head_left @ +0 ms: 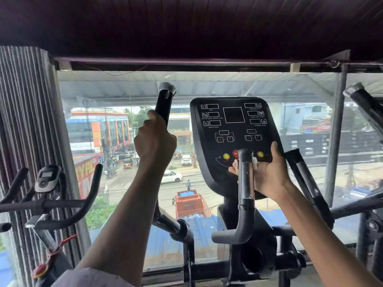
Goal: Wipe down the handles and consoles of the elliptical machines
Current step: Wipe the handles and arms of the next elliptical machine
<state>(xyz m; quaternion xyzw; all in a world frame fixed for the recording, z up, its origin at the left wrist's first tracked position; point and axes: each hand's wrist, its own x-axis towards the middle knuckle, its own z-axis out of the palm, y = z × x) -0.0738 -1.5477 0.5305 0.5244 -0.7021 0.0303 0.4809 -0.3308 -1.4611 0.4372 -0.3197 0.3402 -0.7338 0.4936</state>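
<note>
Okay, nearest first: my right hand (264,172) presses a small white wipe (254,162) against the short upright grip (246,179) at the console's lower edge, fingers wrapped around it. My left hand (154,139) is clamped on the tall moving handle (164,104), just left of the console (234,129). Those grips look rigid and a bit slick, so I'd squeeze the soft wipe snugly. The console behind looks flat and button-covered, so go lightly there.
</note>
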